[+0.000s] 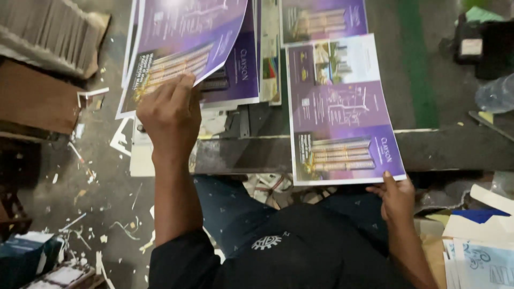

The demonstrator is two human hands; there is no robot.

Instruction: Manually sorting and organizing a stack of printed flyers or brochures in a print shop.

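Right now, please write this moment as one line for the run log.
left hand: lifts purple sheet off stack | right hand: holds purple poster by near corner | worktable

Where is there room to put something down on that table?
Bare dark table lies right of the purple poster, before the plastic bottle. A smaller patch sits between the left hand and that poster. The left poster stack is crowded.

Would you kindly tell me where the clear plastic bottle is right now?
In the head view, the plastic bottle lies at the far right edge, beyond the purple sheet, just below a black object.
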